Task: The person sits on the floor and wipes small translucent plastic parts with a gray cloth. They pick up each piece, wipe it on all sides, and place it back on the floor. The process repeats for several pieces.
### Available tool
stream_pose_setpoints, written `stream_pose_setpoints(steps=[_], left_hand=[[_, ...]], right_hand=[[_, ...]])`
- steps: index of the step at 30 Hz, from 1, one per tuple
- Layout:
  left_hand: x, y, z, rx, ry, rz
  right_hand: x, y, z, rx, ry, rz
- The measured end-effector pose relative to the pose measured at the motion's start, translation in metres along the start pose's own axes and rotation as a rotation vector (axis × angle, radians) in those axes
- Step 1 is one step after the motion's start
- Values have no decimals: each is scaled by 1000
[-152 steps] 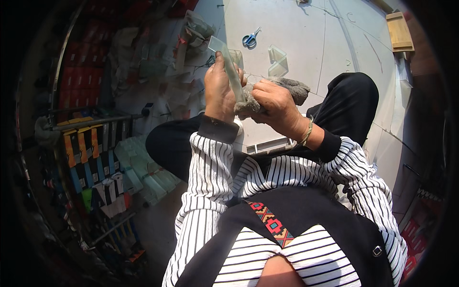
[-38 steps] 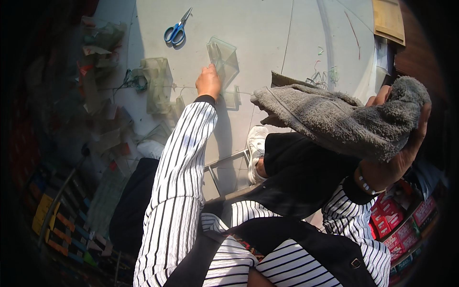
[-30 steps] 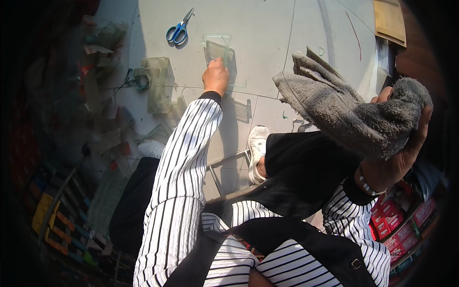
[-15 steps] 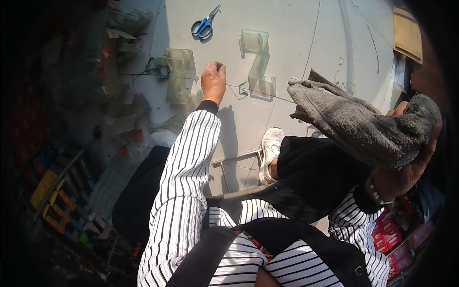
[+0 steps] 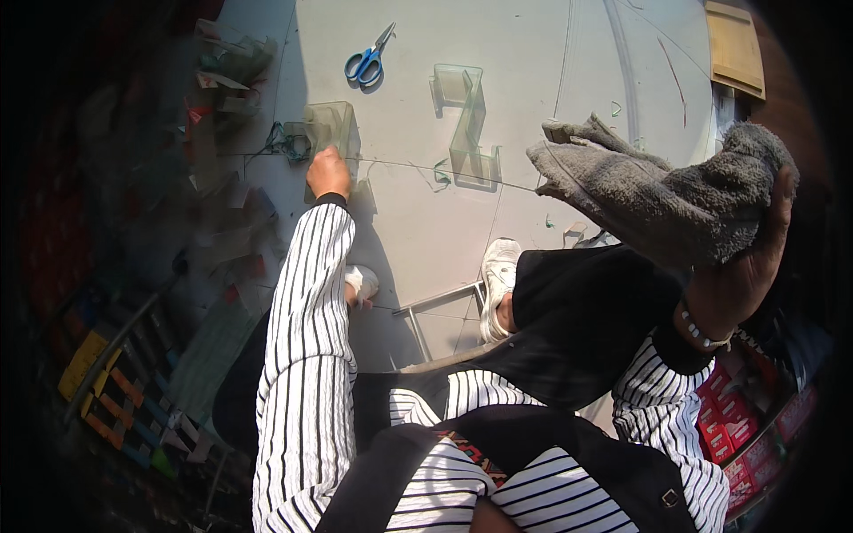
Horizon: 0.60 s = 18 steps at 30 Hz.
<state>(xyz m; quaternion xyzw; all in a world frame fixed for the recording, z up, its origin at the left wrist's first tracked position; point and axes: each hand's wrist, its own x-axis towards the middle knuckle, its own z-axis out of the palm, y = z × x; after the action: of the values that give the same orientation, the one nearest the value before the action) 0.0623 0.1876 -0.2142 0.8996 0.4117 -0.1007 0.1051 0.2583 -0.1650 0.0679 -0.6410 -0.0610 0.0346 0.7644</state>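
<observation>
My right hand (image 5: 751, 253) is closed round a thick grey towel (image 5: 657, 191), bunched and held up at the right. A beaded bracelet circles that wrist. My left hand (image 5: 329, 174) is curled at the near end of a translucent green, Z-shaped plastic piece (image 5: 336, 117) on the floor. The back of the hand hides its fingertips, so what they grip, if anything, does not show. Another such plastic piece (image 5: 471, 120) lies to its right. Farther off are blue-handled scissors (image 5: 369, 60), blades pointing away and slightly parted.
Scraps and wrappings (image 5: 233, 75) are heaped on the left. Green strands (image 5: 283, 142) lie beside the left plastic piece. A wooden board (image 5: 736, 49) stands at the far right. Red boxes (image 5: 724, 413) are low on the right. A metal frame (image 5: 435, 302) stands near my white shoe (image 5: 500, 275).
My left hand has moved left, from between the two plastic pieces to the left one. A white shoe now shows more plainly by my left forearm. The towel stays in my right hand, slightly lower.
</observation>
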Motion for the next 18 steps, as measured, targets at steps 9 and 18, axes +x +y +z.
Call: stream_pose_setpoints(steps=[9, 18], left_hand=[[-34, 48, -44, -702, 57, 200], [-137, 123, -138, -884, 87, 711]], right_hand=[[16, 4, 26, 63, -89, 85], [8, 33, 81, -85, -530, 199]])
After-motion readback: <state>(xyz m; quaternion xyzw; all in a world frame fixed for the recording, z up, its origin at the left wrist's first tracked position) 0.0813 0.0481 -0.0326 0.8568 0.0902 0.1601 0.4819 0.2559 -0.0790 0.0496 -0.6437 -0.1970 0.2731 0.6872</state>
